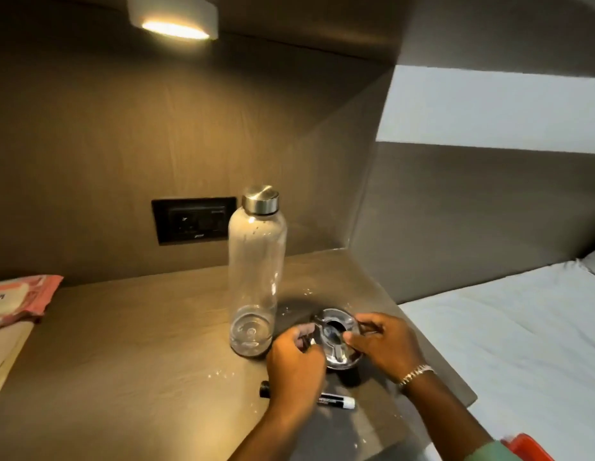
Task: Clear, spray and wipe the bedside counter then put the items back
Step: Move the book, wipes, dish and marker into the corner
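On the brown bedside counter [129,341] stands an empty clear bottle [256,277] with a steel cap. To the right of its base sits a glass ashtray [337,341]. My left hand [294,357] grips the ashtray's left rim and my right hand [380,344] grips its right rim. Whether the ashtray rests on the counter or is slightly lifted is unclear. A black marker [336,401] with a white end lies on the counter under my left wrist, partly hidden by it.
A pink wipes packet [20,299] lies on papers [6,357] at the counter's left edge. A black socket panel [193,219] sits in the back wall under a lamp [174,19]. A white bed [508,344] borders the counter's right side. A red object [530,445] shows bottom right.
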A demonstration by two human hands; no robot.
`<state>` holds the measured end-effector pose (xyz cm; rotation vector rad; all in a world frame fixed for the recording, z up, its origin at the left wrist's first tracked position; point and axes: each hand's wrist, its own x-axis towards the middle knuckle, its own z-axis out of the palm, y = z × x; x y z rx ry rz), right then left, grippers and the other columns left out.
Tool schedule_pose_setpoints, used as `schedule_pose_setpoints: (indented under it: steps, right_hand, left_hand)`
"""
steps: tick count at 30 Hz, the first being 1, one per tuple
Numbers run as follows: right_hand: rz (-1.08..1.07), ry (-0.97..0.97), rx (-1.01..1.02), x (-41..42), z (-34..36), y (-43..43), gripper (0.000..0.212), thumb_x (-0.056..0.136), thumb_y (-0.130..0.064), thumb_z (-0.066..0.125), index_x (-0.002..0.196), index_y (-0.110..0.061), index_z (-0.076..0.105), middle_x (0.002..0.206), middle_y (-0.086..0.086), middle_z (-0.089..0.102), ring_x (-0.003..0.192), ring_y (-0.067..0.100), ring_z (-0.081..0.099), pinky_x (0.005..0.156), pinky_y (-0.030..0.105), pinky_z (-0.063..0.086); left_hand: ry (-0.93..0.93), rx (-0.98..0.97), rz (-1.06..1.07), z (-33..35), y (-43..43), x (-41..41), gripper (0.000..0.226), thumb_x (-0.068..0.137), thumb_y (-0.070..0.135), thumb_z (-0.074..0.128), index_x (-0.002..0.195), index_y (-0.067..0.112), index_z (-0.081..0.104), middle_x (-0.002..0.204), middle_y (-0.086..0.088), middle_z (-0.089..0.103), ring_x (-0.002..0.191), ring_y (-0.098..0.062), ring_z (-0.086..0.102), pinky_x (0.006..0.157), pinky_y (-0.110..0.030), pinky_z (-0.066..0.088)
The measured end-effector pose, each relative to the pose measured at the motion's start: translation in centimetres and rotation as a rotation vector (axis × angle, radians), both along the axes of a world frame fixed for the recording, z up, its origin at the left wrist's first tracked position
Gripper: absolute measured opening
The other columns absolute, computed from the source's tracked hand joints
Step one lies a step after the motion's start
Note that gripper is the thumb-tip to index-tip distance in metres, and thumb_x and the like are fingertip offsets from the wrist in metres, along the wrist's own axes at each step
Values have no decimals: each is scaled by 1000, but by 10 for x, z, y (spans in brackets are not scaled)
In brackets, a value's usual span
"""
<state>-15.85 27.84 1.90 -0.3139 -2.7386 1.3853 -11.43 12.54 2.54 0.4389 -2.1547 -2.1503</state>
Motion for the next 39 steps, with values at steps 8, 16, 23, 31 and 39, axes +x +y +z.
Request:
schedule_pose_setpoints:
  steps: [8, 16, 23, 31, 39]
  right_hand:
    - [123, -157, -453, 76, -4, -93, 26, 69, -9, 83, 94, -10, 74, 83, 13, 77, 79, 30, 74, 72, 42, 62]
    - [414, -315, -622, 64, -1, -265, 27, 77, -1, 76, 96, -11, 59, 79, 20, 65, 66, 32, 65, 61, 44, 57]
    - [465, -227, -405, 28, 1, -452, 16, 68, -16, 74, 62, -19, 59, 87, 13, 76, 85, 33, 72, 79, 46, 60]
    - [495, -87, -364, 32, -16, -410, 20, 78, -1, 69, 75, -21, 68, 77, 4, 72, 71, 18, 64, 78, 36, 57]
    - [490, 153, 194, 77, 5, -168, 20, 78, -6, 70, 83, -25, 75, 83, -11, 74, 69, 0, 65, 68, 11, 48]
  left_hand:
    - [113, -92, 188, -7, -108, 72, 37, 79, -7, 62, 102, 21, 72, 96, 8, 74, 90, -4, 70, 78, -20, 55]
    - [109, -180, 648, -9, -256, 85, 29, 80, -5, 62, 106, 5, 70, 97, -2, 71, 83, -7, 67, 70, -13, 54]
    - [-15, -431, 880, -26, -369, 53, 39, 85, 5, 53, 123, 13, 59, 125, -16, 63, 117, -32, 57, 101, -40, 45]
    - [-27, -799, 647, -28, -350, 92, 60, 79, 4, 60, 137, 10, 46, 148, -11, 42, 138, -28, 37, 115, -36, 28]
    - [137, -776, 146, -47, -206, 96, 45, 85, 16, 53, 130, 16, 53, 137, -3, 52, 129, -19, 45, 110, -35, 36]
